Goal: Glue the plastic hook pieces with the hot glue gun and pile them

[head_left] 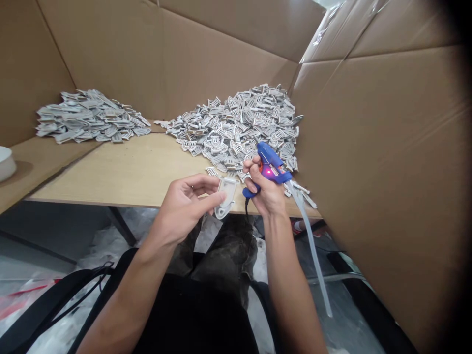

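Gluing step under way: left hand (188, 199) pinching white plastic piece (225, 195); right hand (266, 189) clenched on blue glue gun (271, 167). Next, probably: nozzle brought squarely onto piece.

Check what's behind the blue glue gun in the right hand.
Behind the blue glue gun in the right hand lies the big pile of grey-white pieces on the table. Gun and hand cover the pile's near edge.

We count two heaps of small grey-white pieces on the table (129, 172): a left heap (86, 117) and a larger right heap (239, 125), each too many to number. We see one blue glue gun (271, 167), one glue stick (309, 236), one white shell (225, 195) and one white bowl (5, 163).
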Tool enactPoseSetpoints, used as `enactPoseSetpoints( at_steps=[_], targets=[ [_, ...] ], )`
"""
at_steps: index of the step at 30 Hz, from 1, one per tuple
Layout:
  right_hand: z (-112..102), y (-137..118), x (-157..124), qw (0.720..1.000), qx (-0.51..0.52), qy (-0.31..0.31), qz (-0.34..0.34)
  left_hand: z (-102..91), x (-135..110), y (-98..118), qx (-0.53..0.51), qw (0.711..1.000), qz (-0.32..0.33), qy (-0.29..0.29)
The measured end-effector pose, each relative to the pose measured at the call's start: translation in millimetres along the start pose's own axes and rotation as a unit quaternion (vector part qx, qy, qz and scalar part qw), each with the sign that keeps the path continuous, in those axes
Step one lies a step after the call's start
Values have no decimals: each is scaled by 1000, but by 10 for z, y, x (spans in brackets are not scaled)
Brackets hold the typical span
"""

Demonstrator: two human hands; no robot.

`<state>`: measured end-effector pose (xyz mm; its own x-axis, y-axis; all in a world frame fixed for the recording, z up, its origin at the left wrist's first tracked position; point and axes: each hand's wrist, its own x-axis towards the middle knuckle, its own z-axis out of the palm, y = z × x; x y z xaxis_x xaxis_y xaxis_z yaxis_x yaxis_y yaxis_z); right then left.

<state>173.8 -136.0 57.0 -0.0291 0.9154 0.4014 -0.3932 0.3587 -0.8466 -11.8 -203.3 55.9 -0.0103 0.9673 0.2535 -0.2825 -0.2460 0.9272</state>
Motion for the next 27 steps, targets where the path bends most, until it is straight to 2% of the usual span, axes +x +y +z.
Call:
enactPoseSetpoints(
  at_steps=[16, 27],
  targets=[
    [64, -45, 12, 1000, 22, -4, 10, -4, 14, -33, -2, 1000, 8, -2],
    [56, -55, 53, 998, 31, 34, 32, 12, -16, -2, -49, 999, -1, -19]
  ],
)
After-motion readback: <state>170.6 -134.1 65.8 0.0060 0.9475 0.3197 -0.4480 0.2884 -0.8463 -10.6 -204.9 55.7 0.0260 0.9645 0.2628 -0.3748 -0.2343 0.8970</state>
